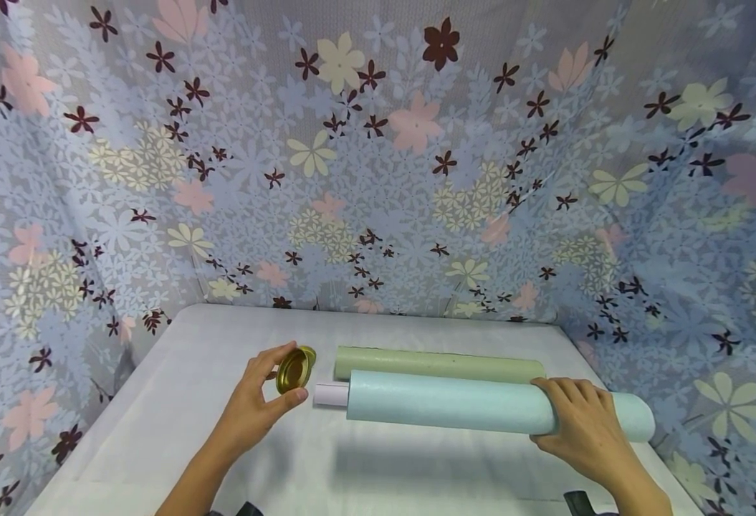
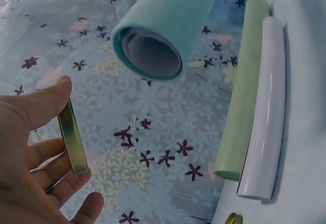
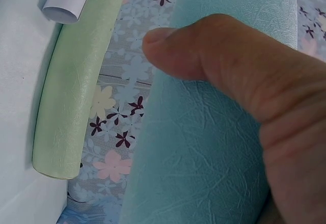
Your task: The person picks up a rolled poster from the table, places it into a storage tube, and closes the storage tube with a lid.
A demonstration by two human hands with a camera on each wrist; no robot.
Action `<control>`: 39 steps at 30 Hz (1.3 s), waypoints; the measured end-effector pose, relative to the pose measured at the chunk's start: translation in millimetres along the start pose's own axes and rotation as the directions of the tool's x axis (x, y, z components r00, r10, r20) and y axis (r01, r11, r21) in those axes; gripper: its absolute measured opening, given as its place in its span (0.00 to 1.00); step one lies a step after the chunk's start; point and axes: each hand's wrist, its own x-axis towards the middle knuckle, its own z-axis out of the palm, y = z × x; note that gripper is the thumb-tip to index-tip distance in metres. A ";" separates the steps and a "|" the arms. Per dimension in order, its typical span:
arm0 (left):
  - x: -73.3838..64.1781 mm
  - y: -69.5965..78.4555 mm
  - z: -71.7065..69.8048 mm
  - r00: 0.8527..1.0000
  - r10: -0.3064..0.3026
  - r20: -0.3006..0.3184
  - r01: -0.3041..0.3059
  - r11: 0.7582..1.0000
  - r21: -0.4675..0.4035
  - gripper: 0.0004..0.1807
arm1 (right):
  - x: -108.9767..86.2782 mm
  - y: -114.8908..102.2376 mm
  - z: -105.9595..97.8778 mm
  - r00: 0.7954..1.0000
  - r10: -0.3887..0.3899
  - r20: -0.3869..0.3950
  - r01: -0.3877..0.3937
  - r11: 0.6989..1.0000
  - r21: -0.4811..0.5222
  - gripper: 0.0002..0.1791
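Two bare hands are at work over a white table (image 1: 178, 387), a small black piece (image 1: 577, 503) beside the right wrist. The left hand (image 1: 256, 405) pinches a shallow round gold lid (image 1: 294, 370) between thumb and fingers. The right hand (image 1: 577, 423) grips a light-blue tube (image 1: 448, 403) toward one end, holding it above the table; its other end points toward the lid, well apart from it.

From the head, a white paper roll (image 1: 330, 394) seems to stick out of the blue tube, which hides most of it. The left wrist view shows that roll lying on the table along a pale green tube (image 1: 436, 362), and also shows a pale lining (image 2: 153, 53) inside the blue tube's open mouth; there the lid is nearly edge-on. The right wrist view alone brings out the blue tube's creased texture, with the thumb laid across it.

A second gold piece (image 1: 311, 354) sits on the table, partly covered by the held lid from the head. Beyond hangs a flower-printed curtain (image 1: 352, 179).
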 end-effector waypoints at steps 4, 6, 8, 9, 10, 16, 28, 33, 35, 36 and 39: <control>-2.9 4.1 1.7 1.000 0.005 0.015 -0.004 0.999 -0.048 0.36 | 0.6 0.4 -0.4 1.000 -0.005 -0.005 0.005 1.000 -0.003 0.48; -4.2 5.1 3.3 1.000 0.015 0.022 -0.013 0.997 -0.075 0.35 | 0.7 0.6 -0.4 1.000 -0.007 -0.007 0.007 1.000 -0.003 0.48; -5.3 5.2 5.4 0.999 0.027 0.026 -0.024 0.995 -0.094 0.36 | 0.6 0.7 -0.5 1.000 -0.009 -0.009 0.009 1.000 -0.002 0.48; -5.9 5.3 6.3 0.999 0.027 0.028 -0.024 0.994 -0.103 0.36 | 0.5 0.7 -0.5 1.000 -0.009 -0.008 0.009 1.000 -0.001 0.48; -6.7 5.2 7.2 0.999 0.031 0.028 -0.028 0.994 -0.109 0.36 | 0.5 0.7 -0.5 1.000 -0.008 -0.008 0.008 1.000 0.000 0.48; -11.1 5.5 11.9 0.999 0.006 0.053 0.002 0.989 -0.151 0.36 | 0.4 0.0 -1.1 1.000 -0.003 -0.005 0.003 1.000 0.007 0.48; -15.4 6.8 25.9 0.993 -0.033 0.111 0.062 0.960 -0.274 0.37 | 0.2 -3.0 -2.1 1.000 0.004 0.006 -0.004 1.000 0.007 0.48; -15.5 7.1 29.4 0.993 -0.033 0.118 0.065 0.957 -0.283 0.37 | 0.3 -4.3 -2.5 1.000 0.002 0.004 -0.002 1.000 0.007 0.48; -15.5 7.2 30.7 0.991 -0.034 0.127 0.070 0.956 -0.285 0.36 | 0.3 -4.6 -2.5 1.000 -0.002 0.001 0.002 1.000 0.008 0.48; -15.4 7.3 31.3 0.990 -0.037 0.133 0.075 0.954 -0.290 0.36 | 0.3 -4.7 -2.6 1.000 -0.004 -0.001 0.004 1.000 0.009 0.48; -15.0 8.0 33.5 0.988 -0.039 0.146 0.082 0.950 -0.301 0.35 | 0.6 -5.2 -2.7 1.000 -0.010 -0.009 0.010 1.000 0.013 0.48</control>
